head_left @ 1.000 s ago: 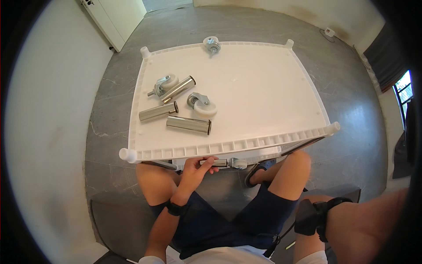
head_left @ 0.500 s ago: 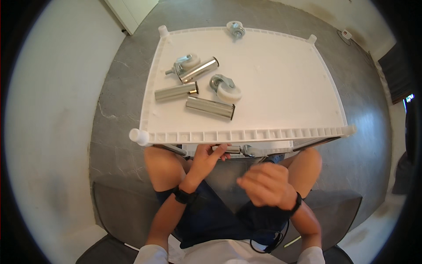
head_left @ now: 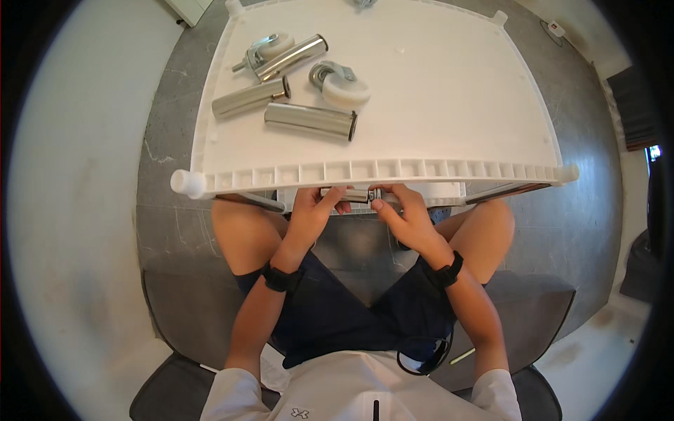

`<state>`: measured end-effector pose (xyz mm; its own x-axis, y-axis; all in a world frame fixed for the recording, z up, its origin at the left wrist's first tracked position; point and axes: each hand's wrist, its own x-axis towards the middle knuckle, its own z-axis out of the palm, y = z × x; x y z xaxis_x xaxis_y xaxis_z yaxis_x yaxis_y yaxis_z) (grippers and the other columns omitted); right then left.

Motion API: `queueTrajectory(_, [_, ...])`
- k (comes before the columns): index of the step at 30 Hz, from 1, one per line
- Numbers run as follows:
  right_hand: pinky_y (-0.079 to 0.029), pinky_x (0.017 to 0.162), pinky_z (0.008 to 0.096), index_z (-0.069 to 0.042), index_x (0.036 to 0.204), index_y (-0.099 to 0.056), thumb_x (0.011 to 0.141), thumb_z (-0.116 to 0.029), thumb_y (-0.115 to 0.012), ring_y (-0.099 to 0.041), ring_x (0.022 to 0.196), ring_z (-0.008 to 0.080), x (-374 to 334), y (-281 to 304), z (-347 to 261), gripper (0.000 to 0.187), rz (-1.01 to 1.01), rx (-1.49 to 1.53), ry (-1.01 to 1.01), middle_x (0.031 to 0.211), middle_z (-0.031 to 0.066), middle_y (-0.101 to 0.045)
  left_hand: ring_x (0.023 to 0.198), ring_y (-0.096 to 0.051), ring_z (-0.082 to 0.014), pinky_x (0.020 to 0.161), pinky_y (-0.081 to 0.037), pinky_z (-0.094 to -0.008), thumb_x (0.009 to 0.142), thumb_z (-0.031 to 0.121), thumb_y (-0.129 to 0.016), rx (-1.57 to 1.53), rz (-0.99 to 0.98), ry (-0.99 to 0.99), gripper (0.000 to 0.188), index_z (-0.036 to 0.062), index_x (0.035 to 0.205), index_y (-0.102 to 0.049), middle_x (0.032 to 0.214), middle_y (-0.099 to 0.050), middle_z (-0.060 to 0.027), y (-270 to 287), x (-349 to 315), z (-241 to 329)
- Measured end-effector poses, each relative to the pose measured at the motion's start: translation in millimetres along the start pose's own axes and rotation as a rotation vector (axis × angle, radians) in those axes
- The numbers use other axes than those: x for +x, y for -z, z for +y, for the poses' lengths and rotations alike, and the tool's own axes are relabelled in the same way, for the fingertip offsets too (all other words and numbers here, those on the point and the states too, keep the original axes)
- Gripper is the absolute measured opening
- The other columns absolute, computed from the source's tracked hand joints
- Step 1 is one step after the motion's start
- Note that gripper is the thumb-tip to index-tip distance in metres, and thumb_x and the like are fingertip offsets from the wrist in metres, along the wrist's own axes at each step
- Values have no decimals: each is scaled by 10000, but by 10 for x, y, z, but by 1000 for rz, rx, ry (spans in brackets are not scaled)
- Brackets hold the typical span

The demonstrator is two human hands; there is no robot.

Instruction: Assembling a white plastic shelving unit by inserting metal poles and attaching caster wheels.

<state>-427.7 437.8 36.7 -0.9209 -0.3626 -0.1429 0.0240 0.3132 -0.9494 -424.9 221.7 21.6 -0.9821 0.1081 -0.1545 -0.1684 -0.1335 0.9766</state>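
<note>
Below the near edge of the white plastic shelf [head_left: 435,133], my left hand [head_left: 310,212] is closed round a short chrome tube [head_left: 357,196]. My right hand [head_left: 413,219] pinches the caster [head_left: 374,194] at the tube's right end; its fingers hide most of the caster's wheel. On the shelf lie three loose chrome tubes: one [head_left: 311,121] nearest me, another [head_left: 251,98] to its left, and a third [head_left: 292,57] farther back. The third tube rests against a caster [head_left: 270,48] with a threaded stem. Another white-wheeled caster [head_left: 342,85] lies to their right.
Part of one more caster [head_left: 364,3] shows at the shelf's far edge. White corner sockets [head_left: 188,183] stick out at the shelf's corners. Beneath the near edge is a lower white shelf [head_left: 442,191]. I sit on a grey padded seat [head_left: 530,302], knees close to the shelf.
My right hand has moved up and away from me to the caster and closed on it. The left hand still holds the tube. The view has shifted, so the shelf sits higher in it.
</note>
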Motion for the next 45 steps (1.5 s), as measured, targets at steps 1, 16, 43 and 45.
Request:
queueTrajectory(1, [-501, 672, 299, -7, 1182, -619, 941, -210, -678, -629, 725, 174, -3, -55, 99, 321, 105, -22, 202, 860, 133, -655, 679, -631, -136, 623, -497, -274, 1002, 190, -602, -13, 28, 13, 259, -48, 1022, -703, 807, -693, -91, -20, -8, 10])
queueTrajectory(16, [-523, 652, 346, 5, 1114, -664, 826, -112, -755, -683, 788, 303, -178, 102, -2, 324, 316, -162, 390, 935, 172, -678, 1019, -664, -172, 914, -539, -325, 932, 52, -690, 5, -110, -44, 289, -22, 1206, -636, 1145, -683, -99, -22, -166, 7])
queueTrajectory(43, [-518, 678, 338, 12, 1076, -659, 807, -103, -755, -675, 775, 300, -205, 159, -34, 308, 249, -117, 325, 923, 179, -675, 1002, -660, -155, 846, -544, -284, 963, 88, -670, -20, -153, 56, 280, -32, 1216, -651, 1108, -696, -119, -9, -126, 23])
queueTrajectory(45, [-518, 686, 339, 11, 1077, -660, 806, -103, -755, -676, 782, 300, -210, 173, -40, 308, 208, -141, 296, 923, 180, -676, 1001, -662, -160, 841, -544, -286, 969, 90, -663, 34, -144, 44, 260, -32, 1198, -662, 1105, -702, -120, -35, -135, 75])
